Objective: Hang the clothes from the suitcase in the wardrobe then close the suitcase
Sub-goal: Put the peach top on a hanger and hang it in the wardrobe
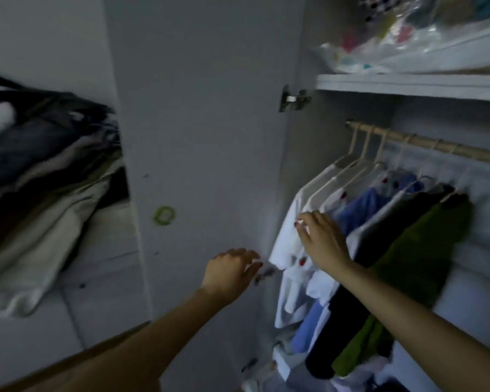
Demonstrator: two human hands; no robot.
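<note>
The wardrobe stands open, with a wooden rail (425, 141) carrying several hangers. White shirts with small red prints (287, 239), a blue garment (359, 207), a black one (348, 312) and a green one (425, 250) hang from it. My right hand (320, 239) reaches in, and its relaxed fingers touch the shoulder of the front white shirt. My left hand (232, 271) hovers by the door's inner edge near the shirt's sleeve, fingers loosely curled, holding nothing. The suitcase is out of view.
The open wardrobe door (204, 137) fills the middle, with a hinge (293, 99) at its top and a green sticker (164, 215). Folded clothes (43, 179) are stacked at the left. A shelf (408, 84) above the rail holds plastic-wrapped items (393, 38).
</note>
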